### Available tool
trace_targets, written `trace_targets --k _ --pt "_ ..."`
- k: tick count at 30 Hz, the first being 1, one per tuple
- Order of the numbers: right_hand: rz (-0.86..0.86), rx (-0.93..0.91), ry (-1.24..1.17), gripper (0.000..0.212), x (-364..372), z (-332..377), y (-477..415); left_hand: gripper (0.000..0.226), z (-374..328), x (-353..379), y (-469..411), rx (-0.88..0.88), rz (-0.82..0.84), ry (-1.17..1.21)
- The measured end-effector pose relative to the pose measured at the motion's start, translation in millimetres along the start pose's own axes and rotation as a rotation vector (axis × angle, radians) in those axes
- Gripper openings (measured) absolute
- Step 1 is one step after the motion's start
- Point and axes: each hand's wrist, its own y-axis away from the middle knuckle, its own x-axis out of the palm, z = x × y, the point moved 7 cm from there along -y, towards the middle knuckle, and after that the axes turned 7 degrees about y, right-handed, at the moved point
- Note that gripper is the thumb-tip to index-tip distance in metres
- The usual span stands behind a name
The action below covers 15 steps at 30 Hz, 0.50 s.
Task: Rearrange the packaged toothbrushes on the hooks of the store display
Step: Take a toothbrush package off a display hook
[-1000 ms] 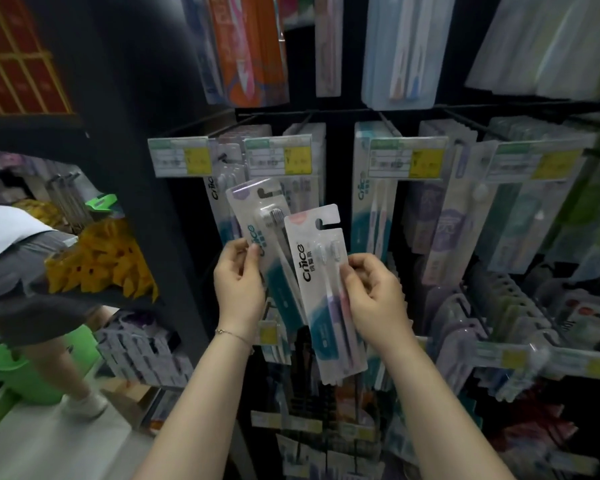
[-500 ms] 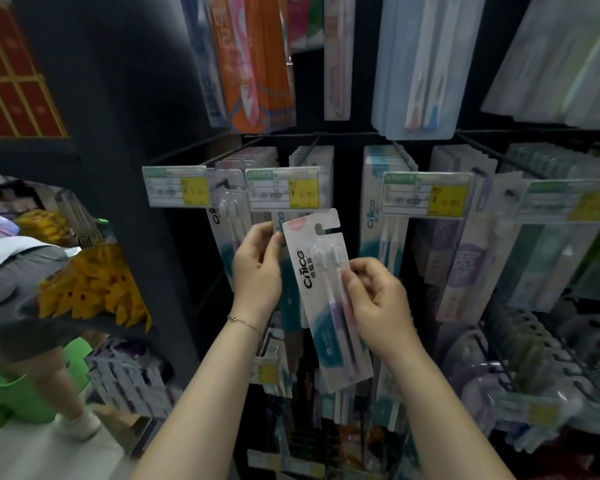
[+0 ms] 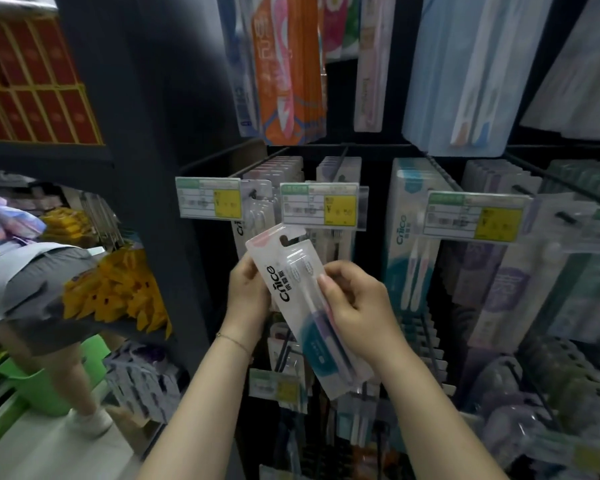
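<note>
Item: toothbrush pack [image 3: 302,306], off hook, tilted, just below middle price tag [image 3: 319,206]. We pinch it: right hand [image 3: 357,306] across front, left hand [image 3: 248,292] curled at left edge. Hanging outstanding; hung packs [image 3: 407,244] fill right.

"Cnice" on the held toothbrush pack [image 3: 280,284]; also on a hanging pack [image 3: 400,231]

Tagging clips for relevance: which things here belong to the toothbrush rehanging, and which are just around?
Job: toothbrush pack, held by left hand and right hand; hanging toothbrush packs; display hooks.
Not the job: green basket; yellow packets; red boxes; bystander.
</note>
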Motion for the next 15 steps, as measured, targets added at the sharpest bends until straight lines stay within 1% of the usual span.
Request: trace_targets --k 2,4,7,10,11,13,15 --pt "0.020 -0.007 0.008 0.011 9.8 3.9 -5.1 0.018 -1.6 -16.7 1.5 -0.012 -0.035 0.049" --pt "0.017 -0.012 0.036 0.011 20.6 7.3 -11.4 0.026 -4.2 -32.0 1.7 -0.011 -0.061 0.070" --pt "0.019 -0.021 0.054 0.012 40.6 14.9 -21.5 0.031 -6.7 -51.3 2.6 -0.011 -0.096 0.069" --pt "-0.008 -0.051 0.150 0.015 54.3 22.4 -33.7 0.038 -7.6 -62.2 6.5 -0.019 -0.136 0.063" --pt "-0.020 -0.055 0.181 0.015 56.9 25.1 -37.7 0.036 -8.1 -64.6 7.4 -0.014 -0.145 0.050" --pt "-0.052 -0.060 0.218 0.016 59.6 30.7 -45.7 0.025 -9.5 -66.9 7.7 0.009 -0.150 0.013" --pt "-0.089 -0.070 0.228 0.017 58.3 37.9 -52.0 0.019 -10.0 -65.8 6.9 0.027 -0.147 -0.039"
